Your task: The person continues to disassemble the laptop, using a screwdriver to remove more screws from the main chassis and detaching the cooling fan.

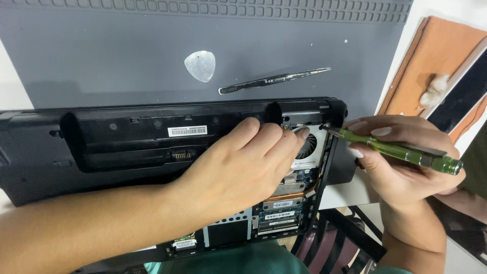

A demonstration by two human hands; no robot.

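I am resting my left hand (238,167) on the opened underside of the black plastic laptop (127,147); its fingers (299,133) are curled together, tips pressing at the round grey cooling fan (310,147) in the machine's corner, and I cannot tell whether they are pinching anything. Just below that hand, green circuit boards and memory strips (279,208) are lying bare inside the case. My right hand (401,162) is hovering just right of the left fingers, its fingers closed around a translucent green-handled screwdriver (406,151), whose metal tip is pointing left and meeting the laptop's edge right beside the fan. Left of my fingers, the long empty battery bay with a white label (187,131) is running along the chassis. Beyond the fingers, on the grey rubber mat (101,56) covering the desk, a thin black metal pry tool (274,80) is lying aslant, and a pale triangular plastic pick (200,65) is lying just left of it. Far right of my fingers, an orange-brown cloth (431,61) is holding a tuft of white cotton (435,90).
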